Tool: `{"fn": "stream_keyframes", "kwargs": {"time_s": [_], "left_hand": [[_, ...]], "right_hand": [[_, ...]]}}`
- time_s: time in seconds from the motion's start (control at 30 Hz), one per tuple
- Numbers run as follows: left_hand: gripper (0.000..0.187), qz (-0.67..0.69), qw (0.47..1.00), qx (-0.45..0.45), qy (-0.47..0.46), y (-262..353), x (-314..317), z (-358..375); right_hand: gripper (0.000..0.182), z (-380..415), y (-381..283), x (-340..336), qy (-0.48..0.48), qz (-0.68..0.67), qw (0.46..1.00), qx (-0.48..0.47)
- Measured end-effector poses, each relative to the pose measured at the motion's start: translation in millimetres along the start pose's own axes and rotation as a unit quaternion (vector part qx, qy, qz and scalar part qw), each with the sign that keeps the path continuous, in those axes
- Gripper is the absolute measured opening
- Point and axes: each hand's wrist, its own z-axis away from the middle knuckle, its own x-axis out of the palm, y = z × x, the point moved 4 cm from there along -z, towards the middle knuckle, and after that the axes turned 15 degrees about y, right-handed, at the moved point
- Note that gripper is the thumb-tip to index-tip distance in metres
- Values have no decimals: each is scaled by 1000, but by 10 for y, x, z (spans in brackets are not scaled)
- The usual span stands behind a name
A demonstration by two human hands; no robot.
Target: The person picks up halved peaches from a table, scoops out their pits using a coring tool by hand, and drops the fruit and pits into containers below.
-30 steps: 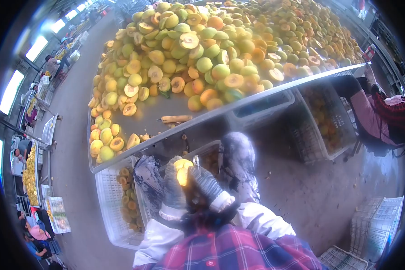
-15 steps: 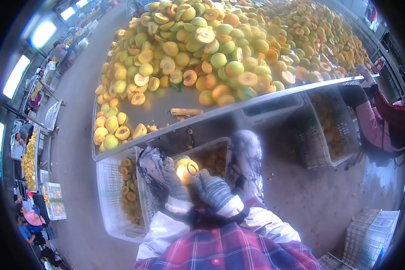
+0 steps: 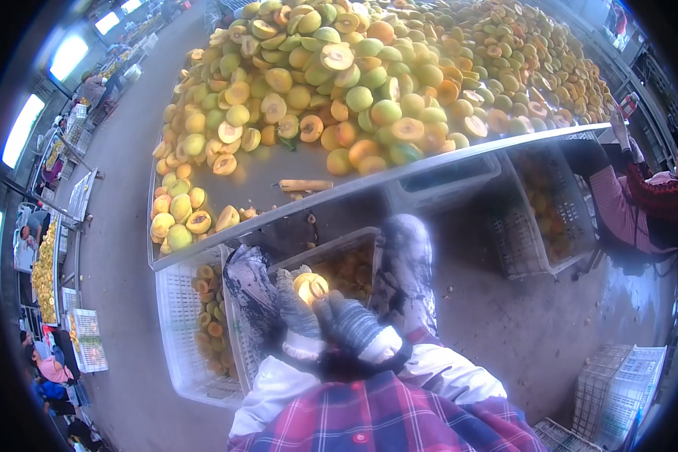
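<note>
My left hand, in a grey knitted glove, cradles a yellow peach low between my knees. Right beside it, my gloved right hand is closed, with a thin looped blade at its fingertips against the fruit's cut face. The blade's handle is hidden in the glove. Beneath the hands stands a crate holding peach pieces. On the metal table ahead lies a heap of halved peaches, with a small group of peaches at the near left corner.
A wooden-handled tool lies near the table's raised edge. A white crate of peach halves stands left of my leg. Another crate sits under the table, near a seated co-worker. Stacked crates stand at lower right.
The looped blade, raised as a clear ring over the peach before, now sits lower against its face. The view has shifted slightly. The co-worker's hand at the right has moved back from the table edge.
</note>
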Motion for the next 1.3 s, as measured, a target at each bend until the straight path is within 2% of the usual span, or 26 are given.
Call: {"fn": "stream_keyframes", "kwargs": {"time_s": [0.07,0.13,0.2,0.3,0.37,0.4,0.47,0.5,0.53,0.6,0.63,0.7,0.73,0.8,0.83,0.87,0.93,0.97,1.0,1.03,1.07,1.1,1.13,1.17,1.23,1.3], "left_hand": [[39,-51,996,21,-71,21,13,41],[38,-65,994,36,-78,47,40,133],[39,-79,992,53,-86,147,126,255],[39,-185,980,25,-74,264,268,361],[41,-252,955,-43,-150,283,366,395],[41,-252,955,-43,-148,296,364,350],[43,-332,922,-40,-196,321,508,415],[39,-335,920,64,-195,453,557,647],[39,-334,919,64,-196,341,468,395],[28,-215,912,-51,-345,-27,254,-229],[28,-215,913,-52,-344,-50,266,-117],[19,-319,897,254,-173,133,360,118],[19,-319,896,255,-175,149,346,59],[21,-392,803,330,-304,130,311,11],[22,-333,860,263,-284,130,262,35],[22,-331,861,262,-283,149,279,38],[21,-367,911,-23,-186,61,188,-69],[21,-365,913,-22,-182,56,129,-99],[19,-443,846,150,-258,85,132,-105],[18,-500,739,315,-324,112,180,-17],[18,-498,741,314,-322,109,172,-5],[17,-492,717,384,-311,142,186,37],[17,-484,688,451,-299,184,225,116],[17,-484,689,449,-298,177,267,190],[19,-426,856,247,-157,134,270,227],[19,-411,851,303,-121,127,325,373]], "right_hand": [[29,45,109,89,3,-23,1000,6],[26,64,122,66,6,-46,999,11],[28,67,103,-46,-24,-114,987,110],[33,96,101,-128,-34,-116,989,88],[34,78,100,-228,-69,-176,975,117],[36,67,84,-249,-102,-235,956,143],[37,44,69,-275,-120,-213,958,148],[38,52,75,-273,-137,-190,960,155],[38,34,60,-253,-135,-189,960,155],[38,19,33,-176,-53,-482,820,304],[38,77,91,-93,-54,-482,820,305],[38,117,243,82,-38,-413,879,236],[38,86,219,48,-36,-414,879,235],[39,109,186,20,-108,-469,790,381],[39,112,190,4,-108,-467,791,381],[39,137,190,8,-124,-484,767,403],[38,171,157,1,-147,-498,741,425],[39,180,121,-22,-148,-487,744,433],[39,192,100,-37,-148,-475,747,441],[39,191,100,-47,-150,-474,747,442],[38,167,118,-74,-156,-426,789,415],[38,144,129,-100,-160,-376,828,385],[38,129,101,-123,-160,-375,828,386],[38,120,37,-144,-165,-412,805,395],[38,145,52,-114,-169,-448,780,404],[39,185,245,-3,-148,-350,872,309]]}}
